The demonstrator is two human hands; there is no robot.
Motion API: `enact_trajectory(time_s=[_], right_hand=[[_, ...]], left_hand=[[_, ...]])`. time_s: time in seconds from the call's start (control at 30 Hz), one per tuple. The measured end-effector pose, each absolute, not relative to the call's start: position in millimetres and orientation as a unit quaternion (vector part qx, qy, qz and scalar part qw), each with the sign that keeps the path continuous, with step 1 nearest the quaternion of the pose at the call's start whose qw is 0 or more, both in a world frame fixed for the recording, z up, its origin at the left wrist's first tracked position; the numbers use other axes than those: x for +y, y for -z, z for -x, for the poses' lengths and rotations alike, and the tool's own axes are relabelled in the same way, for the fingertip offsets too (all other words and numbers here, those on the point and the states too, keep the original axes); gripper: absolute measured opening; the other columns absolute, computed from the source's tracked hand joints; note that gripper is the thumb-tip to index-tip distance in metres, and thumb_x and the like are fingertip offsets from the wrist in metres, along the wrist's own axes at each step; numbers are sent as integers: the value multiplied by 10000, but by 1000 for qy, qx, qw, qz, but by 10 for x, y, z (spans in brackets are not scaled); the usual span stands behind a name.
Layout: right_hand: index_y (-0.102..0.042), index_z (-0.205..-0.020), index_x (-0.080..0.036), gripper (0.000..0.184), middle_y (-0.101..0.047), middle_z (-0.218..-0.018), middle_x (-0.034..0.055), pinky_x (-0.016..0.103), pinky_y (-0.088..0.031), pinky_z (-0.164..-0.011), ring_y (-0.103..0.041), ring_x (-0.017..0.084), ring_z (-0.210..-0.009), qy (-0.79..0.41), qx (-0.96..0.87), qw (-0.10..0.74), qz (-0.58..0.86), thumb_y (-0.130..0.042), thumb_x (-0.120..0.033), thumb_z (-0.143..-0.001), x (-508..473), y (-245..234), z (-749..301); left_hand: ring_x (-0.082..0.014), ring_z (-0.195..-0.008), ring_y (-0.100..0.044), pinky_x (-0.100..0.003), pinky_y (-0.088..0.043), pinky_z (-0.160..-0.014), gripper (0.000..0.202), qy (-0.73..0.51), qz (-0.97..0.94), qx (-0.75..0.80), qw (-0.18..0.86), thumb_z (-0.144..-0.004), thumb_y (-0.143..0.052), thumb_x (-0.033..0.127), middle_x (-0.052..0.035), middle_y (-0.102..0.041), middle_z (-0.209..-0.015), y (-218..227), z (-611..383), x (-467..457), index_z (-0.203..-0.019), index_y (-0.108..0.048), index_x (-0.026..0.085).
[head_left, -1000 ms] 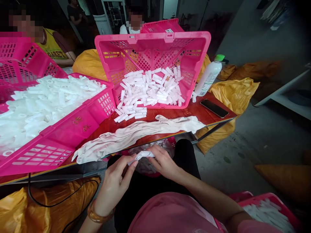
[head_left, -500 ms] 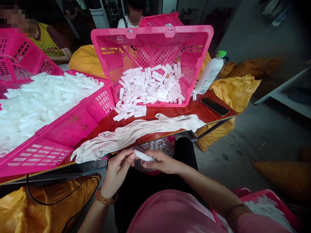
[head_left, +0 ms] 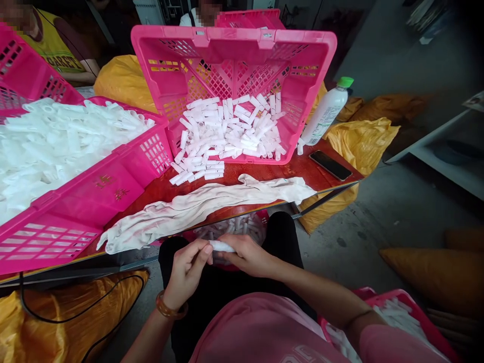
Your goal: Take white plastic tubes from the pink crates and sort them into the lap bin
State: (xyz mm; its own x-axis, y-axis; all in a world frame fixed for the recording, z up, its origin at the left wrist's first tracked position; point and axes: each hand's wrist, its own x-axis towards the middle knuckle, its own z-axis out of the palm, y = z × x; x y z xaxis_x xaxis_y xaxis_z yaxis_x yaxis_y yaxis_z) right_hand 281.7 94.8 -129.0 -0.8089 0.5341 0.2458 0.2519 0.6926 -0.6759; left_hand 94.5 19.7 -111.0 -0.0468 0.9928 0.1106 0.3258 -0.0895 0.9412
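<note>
A short white plastic tube (head_left: 221, 246) lies level between my two hands, just above my lap. Thumb and fingers of my left hand (head_left: 191, 264) pinch its left end. My right hand (head_left: 246, 254) is wrapped round its right end, covering that tip. Below my hands, partly hidden, a pink basket under the table holds more white tubes (head_left: 242, 228). A crumpled white cloth (head_left: 204, 206) stretches along the table's near edge in front of me. Many similar tubes (head_left: 230, 131) fill the tipped pink crate (head_left: 234, 38), and some spill onto the red table (head_left: 151, 196).
On the left, a pink crate (head_left: 124, 174) is heaped with frosted tubes. A green-capped bottle (head_left: 327, 113) and a phone (head_left: 330, 165) stand and lie at the right. Yellow sacks (head_left: 359, 141) surround the table. Another basket (head_left: 416, 317) sits beside me. A person in a yellow top (head_left: 56, 50) is across left.
The tube has turned from slanting to nearly level, and my right hand covers more of it. The view has shifted slightly, moving the table and crates within the picture.
</note>
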Motion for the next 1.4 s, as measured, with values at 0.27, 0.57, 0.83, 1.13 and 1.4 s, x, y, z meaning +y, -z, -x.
enact_trajectory(time_s=[0.27,0.57,0.83,1.13,1.4], right_hand=[[-576,-1196,-147,264,-649,-851,87,242,-426,-645,-605,174,-763,-122,-918,188,328,-392,-195,-1012,795,1561,-2757],[-541,-1001,-200,266,-336,-613,-92,177,-233,-446,-249,58,-476,-797,-572,63,186,-605,-437,-898,948,1383,-2911],[-562,-970,-172,168,-546,-804,9,227,-393,-652,-491,121,-703,-592,-766,157,196,-418,-259,-967,993,1264,-2877],[-541,-806,-172,97,-520,-675,-17,217,-331,-596,-452,106,-598,-443,-864,103,218,-528,-195,-899,976,1290,-2800],[-530,-1099,-199,224,-579,-856,-14,230,-430,-671,-529,121,-717,-667,-700,101,237,-504,-167,-879,663,1825,-2804]], left_hand=[[-136,-603,-422,-263,-358,-570,326,-508,-451,575,457,-979,-490,361,9,-455,-651,1325,-1167,119,-698,-526,199],[-148,-827,-583,-240,-458,-763,161,-368,-678,518,369,-978,-510,259,-23,-622,-898,1253,-887,116,-1084,-616,196],[-136,-838,-564,-242,-434,-779,100,-301,-726,521,332,-1011,-447,216,-13,-581,-914,1119,-846,143,-1033,-544,209],[-141,-876,-571,-252,-443,-804,146,-261,-747,500,351,-1017,-415,201,-25,-600,-955,1018,-809,98,-1052,-557,211],[-202,-1075,-569,-316,-497,-920,298,-298,-715,533,340,-907,-557,175,-92,-542,-1167,1502,-800,-158,-1199,-582,229]])
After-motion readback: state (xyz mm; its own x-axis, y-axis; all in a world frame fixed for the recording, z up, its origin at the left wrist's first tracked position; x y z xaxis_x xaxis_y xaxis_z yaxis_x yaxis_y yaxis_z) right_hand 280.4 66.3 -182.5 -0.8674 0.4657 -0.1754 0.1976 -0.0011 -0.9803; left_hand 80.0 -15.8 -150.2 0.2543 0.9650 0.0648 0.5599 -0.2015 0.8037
